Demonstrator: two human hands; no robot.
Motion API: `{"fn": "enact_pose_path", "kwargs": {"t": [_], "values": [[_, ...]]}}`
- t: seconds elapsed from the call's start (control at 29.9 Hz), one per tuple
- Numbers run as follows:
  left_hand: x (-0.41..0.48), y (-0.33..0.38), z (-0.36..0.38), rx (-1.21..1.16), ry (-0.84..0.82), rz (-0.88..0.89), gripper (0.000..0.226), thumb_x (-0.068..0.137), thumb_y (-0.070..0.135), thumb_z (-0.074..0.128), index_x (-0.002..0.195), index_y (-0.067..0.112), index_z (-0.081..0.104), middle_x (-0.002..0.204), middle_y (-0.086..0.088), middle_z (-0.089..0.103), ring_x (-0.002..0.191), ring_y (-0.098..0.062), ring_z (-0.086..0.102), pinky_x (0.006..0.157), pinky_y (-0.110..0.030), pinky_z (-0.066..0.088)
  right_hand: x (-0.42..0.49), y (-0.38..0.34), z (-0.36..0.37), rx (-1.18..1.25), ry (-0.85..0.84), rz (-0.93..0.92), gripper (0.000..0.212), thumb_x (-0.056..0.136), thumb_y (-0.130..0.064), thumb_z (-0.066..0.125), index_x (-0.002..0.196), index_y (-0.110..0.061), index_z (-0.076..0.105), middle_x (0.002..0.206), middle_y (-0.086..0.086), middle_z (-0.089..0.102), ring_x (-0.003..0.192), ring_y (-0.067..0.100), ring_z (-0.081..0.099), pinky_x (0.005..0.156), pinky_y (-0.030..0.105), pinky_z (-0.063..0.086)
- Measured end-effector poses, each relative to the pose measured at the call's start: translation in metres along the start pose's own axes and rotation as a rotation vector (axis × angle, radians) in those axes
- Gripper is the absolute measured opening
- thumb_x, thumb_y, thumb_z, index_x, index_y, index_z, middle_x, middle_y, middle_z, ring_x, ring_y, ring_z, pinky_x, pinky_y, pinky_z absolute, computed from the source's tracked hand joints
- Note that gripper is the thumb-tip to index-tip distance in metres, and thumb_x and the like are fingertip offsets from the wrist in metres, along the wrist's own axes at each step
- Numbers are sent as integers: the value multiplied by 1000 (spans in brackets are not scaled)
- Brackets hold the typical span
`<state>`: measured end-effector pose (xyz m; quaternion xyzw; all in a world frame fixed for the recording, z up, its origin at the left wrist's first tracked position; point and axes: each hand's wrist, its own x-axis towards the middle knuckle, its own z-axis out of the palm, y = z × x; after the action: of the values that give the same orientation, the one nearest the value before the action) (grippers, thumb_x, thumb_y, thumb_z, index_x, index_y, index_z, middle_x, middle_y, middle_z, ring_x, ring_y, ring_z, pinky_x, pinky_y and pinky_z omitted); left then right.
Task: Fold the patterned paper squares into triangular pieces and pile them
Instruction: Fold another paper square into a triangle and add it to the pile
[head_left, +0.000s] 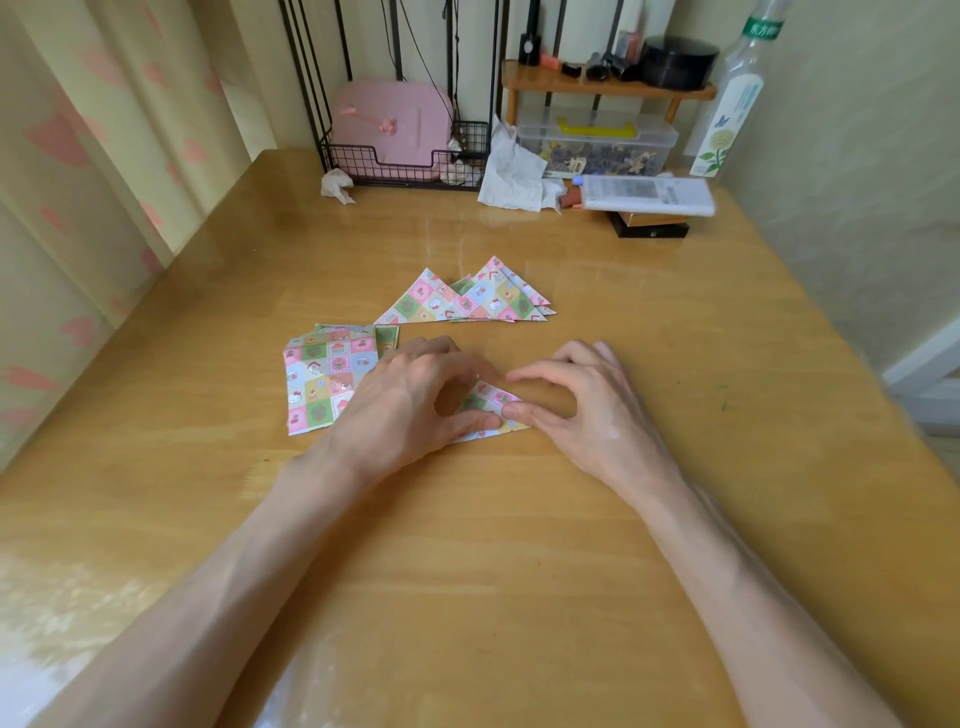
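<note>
With left hand and right hand curled, pinches pastel patterned paper triangle; paper square stack left, folded triangle pile far.

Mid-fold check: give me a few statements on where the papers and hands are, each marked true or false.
1. The left hand and the right hand both touch the piece being folded on the table. True.
2. The folded triangles lie nearer the person than the hands. False: they lie beyond the hands.
3. The unfolded squares sit left of the left hand. True.
4. The right hand holds the clear bottle. False: the bottle stands untouched at the table's far right.
</note>
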<state>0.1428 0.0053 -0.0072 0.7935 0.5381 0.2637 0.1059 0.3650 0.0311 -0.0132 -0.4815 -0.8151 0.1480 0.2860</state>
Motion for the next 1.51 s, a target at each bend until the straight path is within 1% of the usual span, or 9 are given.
{"fn": "enact_pose_path", "kwargs": {"t": [0.2, 0.4, 0.5, 0.67, 0.9, 1.1, 1.24, 1.4, 1.51], "values": [[2, -1, 6, -22, -57, 112, 24, 89, 42, 75, 110, 32, 74, 110, 17, 64, 101, -14, 56, 86, -38, 47, 2, 2, 2, -29, -3, 71, 38, 81, -64, 71, 113, -43, 73, 102, -14, 53, 107, 11, 44, 102, 34, 36], [3, -3, 7, -46, -74, 95, 24, 89, 39, 76, 112, 31, 75, 112, 17, 64, 101, -14, 57, 88, -42, 49, 3, 9, -13, 141, -148, 94, 28, 85, -57, 71, 110, -43, 75, 107, -17, 55, 113, 10, 44, 107, 27, 35], [3, -3, 7, -42, -75, 93, 25, 89, 40, 75, 113, 32, 75, 112, 18, 64, 101, -14, 57, 88, -42, 49, 2, 11, -19, 170, -195, 102, 30, 82, -52, 77, 110, -41, 75, 110, -19, 55, 117, 9, 44, 105, 20, 33], [2, -4, 7, -43, -81, 97, 26, 90, 43, 74, 114, 35, 74, 113, 19, 63, 101, -13, 57, 88, -44, 49, 4, 7, -13, 117, -168, 126, 27, 82, -47, 80, 108, -42, 73, 113, -19, 56, 118, 11, 43, 111, 39, 33], [2, -6, 7, -42, -75, 107, 25, 91, 44, 73, 114, 35, 73, 113, 20, 63, 102, -12, 56, 87, -45, 50, 4, 9, -17, 177, -176, 170, 21, 85, -42, 79, 105, -40, 74, 115, -19, 57, 121, 10, 42, 113, 38, 32], [1, -8, 4, -53, -88, 111, 43, 85, 69, 58, 115, 41, 73, 114, 22, 60, 104, -11, 55, 89, -45, 48, 4, 10, -19, 185, -194, 153, 20, 89, -33, 78, 107, -40, 73, 114, -19, 57, 119, 8, 44, 111, 34, 34], [1, -8, 3, -46, -100, 98, 46, 82, 72, 57, 115, 44, 73, 114, 23, 59, 106, -9, 54, 91, -47, 47, 5, 9, -17, 120, -178, 136, 21, 89, -28, 78, 106, -39, 73, 113, -17, 58, 117, 11, 46, 110, 37, 35], [2, -8, 3, -26, -96, 95, 43, 83, 70, 60, 114, 43, 73, 114, 23, 60, 104, -9, 52, 90, -46, 47, 3, 7, -18, 137, -168, 151, 28, 82, -49, 79, 107, -39, 73, 114, -19, 57, 119, 8, 44, 109, 33, 35], [2, -7, 2, -26, -95, 89, 39, 84, 67, 65, 114, 44, 73, 114, 23, 61, 104, -8, 51, 90, -47, 47, 3, 2, -14, 51, -156, 145, 32, 81, -52, 79, 109, -39, 71, 116, -18, 55, 120, 11, 42, 109, 39, 32]]}}
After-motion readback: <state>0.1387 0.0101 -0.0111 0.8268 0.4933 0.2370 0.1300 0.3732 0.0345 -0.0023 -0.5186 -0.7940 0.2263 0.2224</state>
